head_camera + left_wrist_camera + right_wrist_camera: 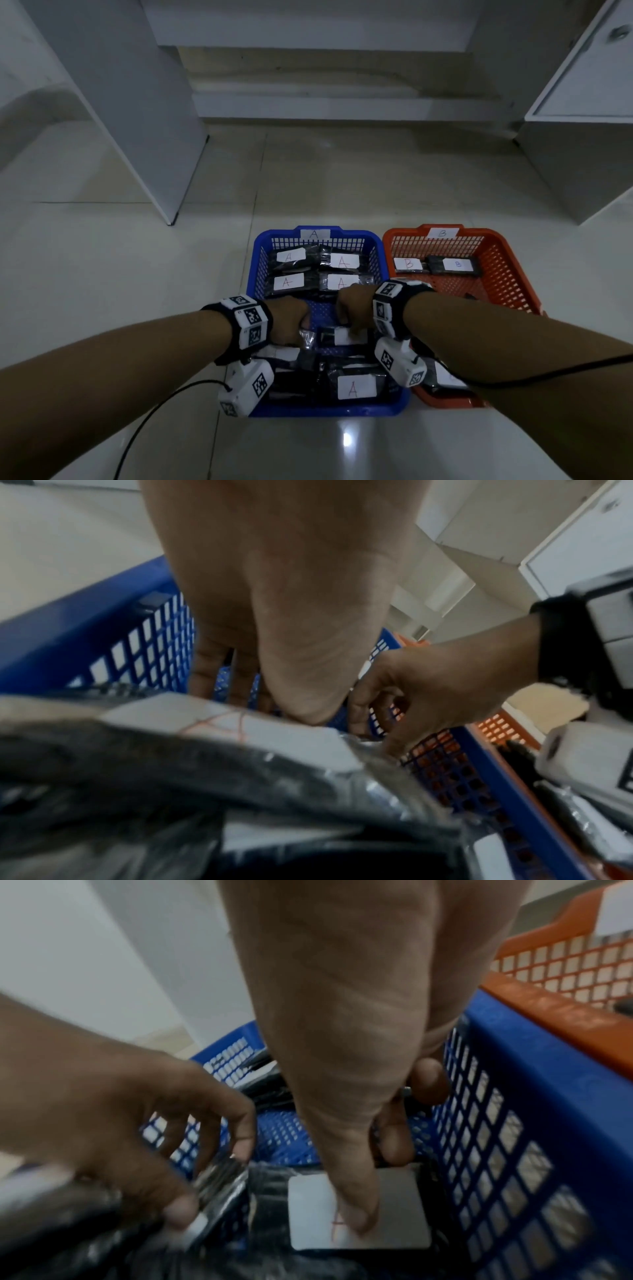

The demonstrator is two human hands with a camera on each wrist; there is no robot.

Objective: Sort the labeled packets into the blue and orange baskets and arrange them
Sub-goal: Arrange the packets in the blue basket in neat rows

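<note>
The blue basket (329, 409) marked A holds several black packets with white A labels, a group at its far end (289, 282) and more at its near end (356, 387). Both hands are inside it, at the middle. My right hand (349, 325) pinches a labeled packet (342, 336), with the thumb on its white label (404, 1218) and the fingers behind its far edge. My left hand (303, 327) grips the shiny plastic at that packet's left end (219, 1175). The orange basket (513, 260) marked B holds two B packets (457, 264) at its far end.
The baskets stand side by side on a pale tiled floor. More packets lie at the orange basket's near end (445, 377), under my right wrist. White furniture panels (137, 113) stand at the left, a white cabinet (582, 137) at the right. Cables trail from both wrists.
</note>
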